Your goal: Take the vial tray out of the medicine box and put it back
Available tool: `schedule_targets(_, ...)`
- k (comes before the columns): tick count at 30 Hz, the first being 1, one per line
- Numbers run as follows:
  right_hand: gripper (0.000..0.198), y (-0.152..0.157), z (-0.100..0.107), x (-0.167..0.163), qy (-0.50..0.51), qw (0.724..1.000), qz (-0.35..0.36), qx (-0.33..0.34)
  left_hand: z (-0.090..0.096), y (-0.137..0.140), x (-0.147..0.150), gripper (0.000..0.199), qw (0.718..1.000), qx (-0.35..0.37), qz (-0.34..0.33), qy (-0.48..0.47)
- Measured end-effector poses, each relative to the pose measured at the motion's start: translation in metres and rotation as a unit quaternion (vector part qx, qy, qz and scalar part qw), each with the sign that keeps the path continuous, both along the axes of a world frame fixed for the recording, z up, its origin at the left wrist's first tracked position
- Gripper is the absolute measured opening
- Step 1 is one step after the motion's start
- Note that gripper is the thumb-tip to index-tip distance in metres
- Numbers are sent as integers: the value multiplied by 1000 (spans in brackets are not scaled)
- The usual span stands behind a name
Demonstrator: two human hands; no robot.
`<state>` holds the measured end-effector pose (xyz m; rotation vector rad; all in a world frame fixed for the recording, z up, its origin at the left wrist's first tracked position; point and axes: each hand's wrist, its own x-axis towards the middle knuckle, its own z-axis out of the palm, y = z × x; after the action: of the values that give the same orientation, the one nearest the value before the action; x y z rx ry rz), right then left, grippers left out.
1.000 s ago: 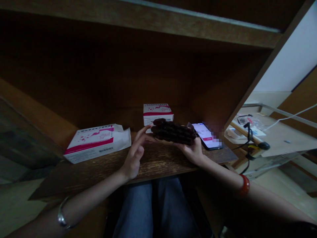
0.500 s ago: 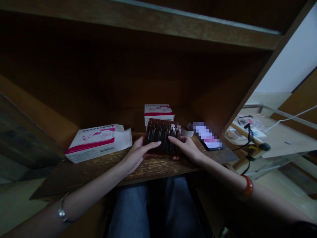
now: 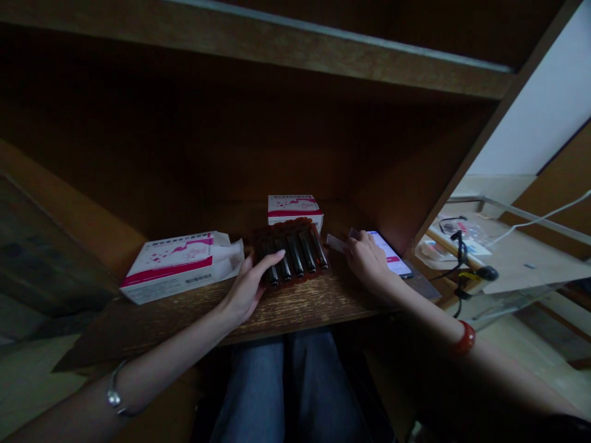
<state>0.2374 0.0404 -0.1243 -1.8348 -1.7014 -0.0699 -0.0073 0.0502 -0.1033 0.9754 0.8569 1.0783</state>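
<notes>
My left hand [image 3: 247, 289] grips the left side of a brown plastic tray of ampoules [image 3: 307, 249], its thumb across the top. Several dark, slim ampoules lie side by side in the tray, which is tilted over the shelf board. My right hand [image 3: 369, 261] is closed at the fingertips on a whitish, folded strip [image 3: 337, 243], perhaps paper; the fingers partly hide it. Just beyond that hand lies a lit phone [image 3: 391, 257]. Left of my left hand is a white and pink carton [image 3: 168, 264], its end flap open toward the hand.
A second white and pink carton [image 3: 295, 208] stands behind the tray. The wooden shelf board [image 3: 295, 307] has a worn front edge above my legs. Cabinet walls close in at the sides, with another shelf [image 3: 277, 46] overhead. Cables [image 3: 459, 252] hang at the right.
My right hand has left the ampoule tray and moved right to the whitish strip beside the phone. The tray, now in my left hand alone, has tipped and shows more of its ampoules.
</notes>
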Motion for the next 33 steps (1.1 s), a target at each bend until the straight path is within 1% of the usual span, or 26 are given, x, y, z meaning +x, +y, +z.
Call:
schedule_targets(2,15,2,6,6,9,999,28,16,1,-2,0,38,1000,11,6,4)
schedule_targets(5,15,2,24,9,31,996,82,36,3,-5,1,38,1000,20,12,5)
schedule_targets(7,25,-3,39,8,117,983,137,41,4,-5,1,37,1000,11,16,10)
schedule_targets(8,30,-6,46,6,179,968,172,33,4,-4,1,36,1000,4,16,15)
schedule_targets(10,37,-14,57,2,290,924,249,-19,3,-3,0,35,1000,-10,8,27)
schedule_targets(11,40,-18,60,-1,318,903,284,-59,3,-2,-1,34,999,-16,-1,33)
schedule_targets(12,42,-21,63,-3,319,889,312,-102,3,-1,-1,33,999,-19,-10,38)
schedule_targets(13,44,-24,63,-6,303,882,333,-139,2,-1,-1,32,999,-22,-19,42)
schedule_targets(14,46,-25,63,-8,281,881,344,-166,2,0,-1,32,998,-23,-25,46)
schedule_targets(15,47,-26,62,-10,259,885,343,-177,2,-1,-1,33,998,-24,-29,50)
schedule_targets(16,48,-26,60,-12,235,896,334,-174,2,-1,-1,34,998,-23,-32,53)
schedule_targets(17,48,-26,58,-13,210,912,315,-154,2,-2,-1,36,998,-15,-35,56)
schedule_targets(19,47,-25,54,-14,160,950,255,-79,1,-3,-1,41,997,30,-36,66)
schedule_targets(21,52,-23,50,-15,120,976,182,-8,0,-4,-1,44,992,96,-32,80)
schedule_targets(22,54,-22,47,-16,118,982,150,4,-1,-4,-1,44,988,124,-26,85)
schedule_targets(23,54,-21,44,-17,134,983,128,-5,-2,-4,-1,45,986,143,-18,88)
schedule_targets(24,52,-20,41,-18,163,978,123,-28,-3,-3,-1,45,984,153,-10,90)
schedule_targets(25,51,-19,38,-20,203,968,133,-56,-4,-3,-2,46,983,158,-2,92)
schedule_targets(26,51,-18,34,-22,248,953,154,-83,-5,-2,-2,48,982,162,5,95)
schedule_targets(27,52,-17,31,-24,296,932,182,-106,-6,-2,-2,49,981,165,13,100)
schedule_targets(28,52,-16,29,-27,346,906,211,-125,-7,-2,-2,50,979,170,20,107)
schedule_targets(30,47,-16,26,-33,440,842,265,-164,-6,-2,-3,52,974,189,31,123)
schedule_targets(32,39,-18,27,-40,518,775,303,-196,-5,-3,-2,53,965,218,34,141)
schedule_targets(33,35,-19,28,-43,549,749,314,-199,-4,-4,-2,53,960,235,31,149)
